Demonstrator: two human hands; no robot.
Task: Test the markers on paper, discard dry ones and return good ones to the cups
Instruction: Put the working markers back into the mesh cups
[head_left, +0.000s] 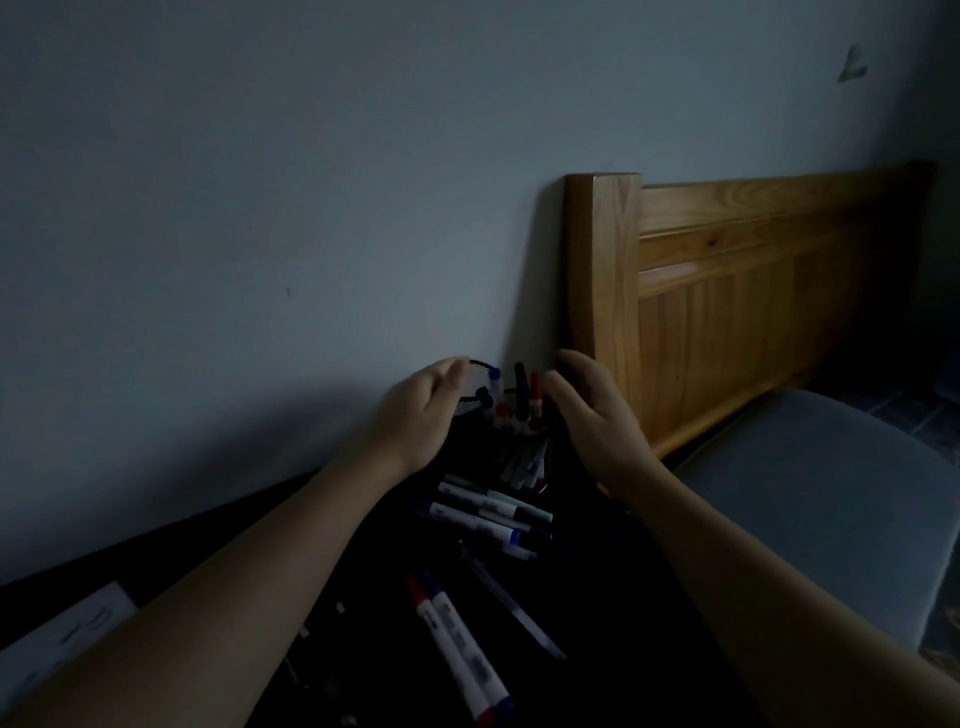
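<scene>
Scene very dim; detail limited.

Wall (260, 208) fills the upper view. Wooden headboard (727, 291) stands against it at right, with a grey cushion (831, 499) below. A dark worktop (613, 613) runs along the wall's foot.

Paper (67, 639) lies at the worktop's near left edge, carrying a few faint marks; I judge these test strokes, but cannot confirm.

Two mesh cups at the far edge, against the wall. Left cup (475, 387) is held at its rim and side by the left hand (421, 415), fingers curled round it; a few markers show inside. Right cup (524, 431) holds a cluster of capped markers, red, blue and black. The right hand (597, 421) is just beside it, fingers loosely extended; whether it touches the cup is hidden, and no grip is visible.

Loose markers on the worktop: one group (488, 514) mid-worktop, just in front of the cups; a pair (462, 660), red- and blue-ended, towards the near edge.

Progress, as a judgement: partway. Some markers are in the cups, several are still out. No discard place is visible. Which loose markers are tested cannot be told.
</scene>
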